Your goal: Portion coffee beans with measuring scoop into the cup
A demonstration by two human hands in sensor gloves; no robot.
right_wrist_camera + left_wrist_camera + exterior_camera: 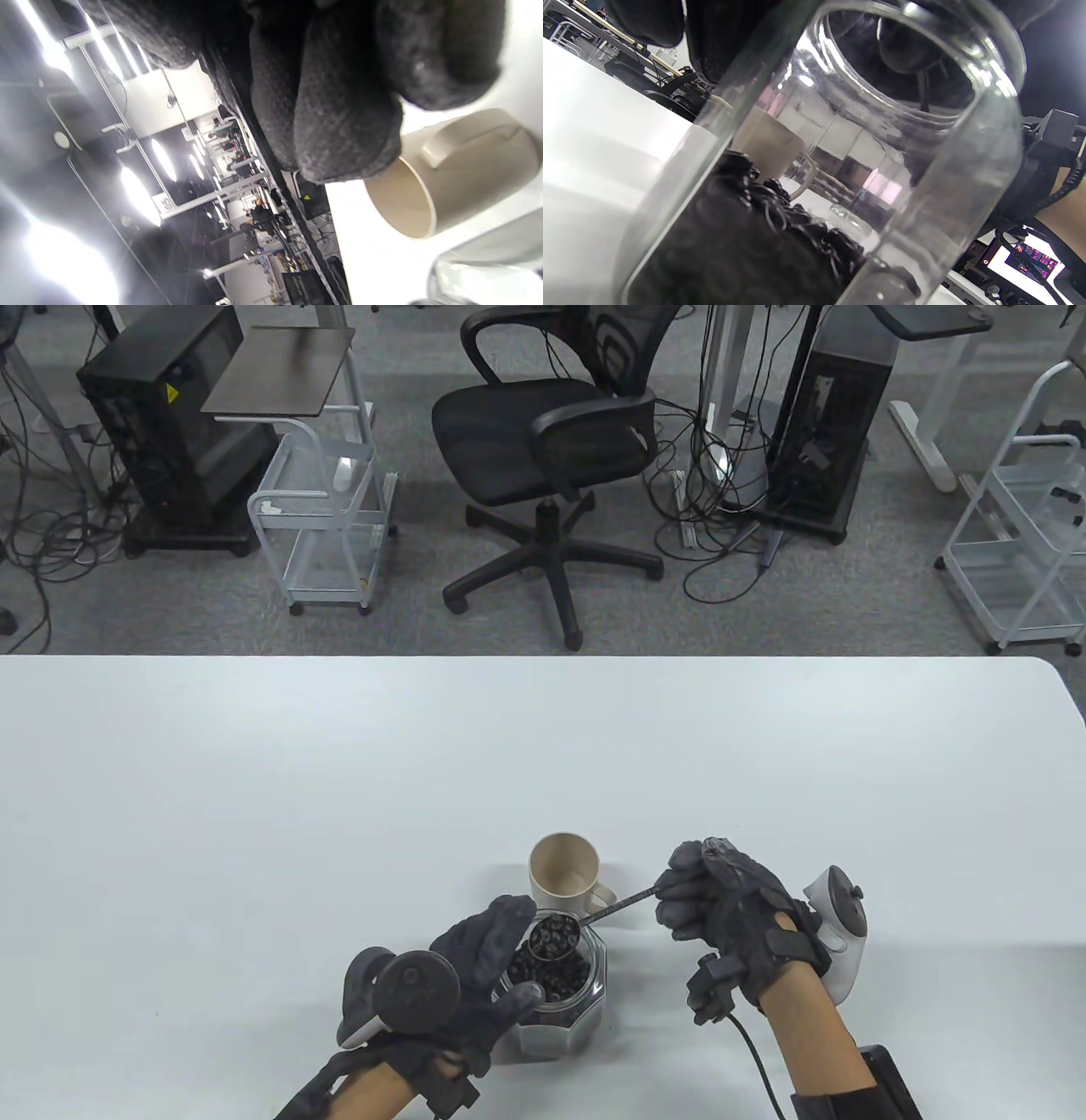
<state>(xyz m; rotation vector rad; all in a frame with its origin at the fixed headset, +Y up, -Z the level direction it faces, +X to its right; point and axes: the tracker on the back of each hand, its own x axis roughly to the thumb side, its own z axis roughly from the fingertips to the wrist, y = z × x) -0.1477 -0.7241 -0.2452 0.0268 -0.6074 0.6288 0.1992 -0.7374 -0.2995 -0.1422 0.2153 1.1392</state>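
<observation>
Glass jar (560, 993) is gripped by left hand (475, 976); heaped scoop (553, 937), handle end pinched by right hand (730, 912), likely spills if tilted; cup (564, 869) beyond.

White counter (254, 814), rounded far-right corner. Beyond it, grey carpet floor (212, 611). Black mesh office chair (543, 432) on castors, centre. Two black computer towers: one far left (161, 424), one right of the chair (831, 432), cables trailing beside it. White wire trolleys: left (327, 526), right (1027, 551). Brown-topped side table (284, 369).
</observation>
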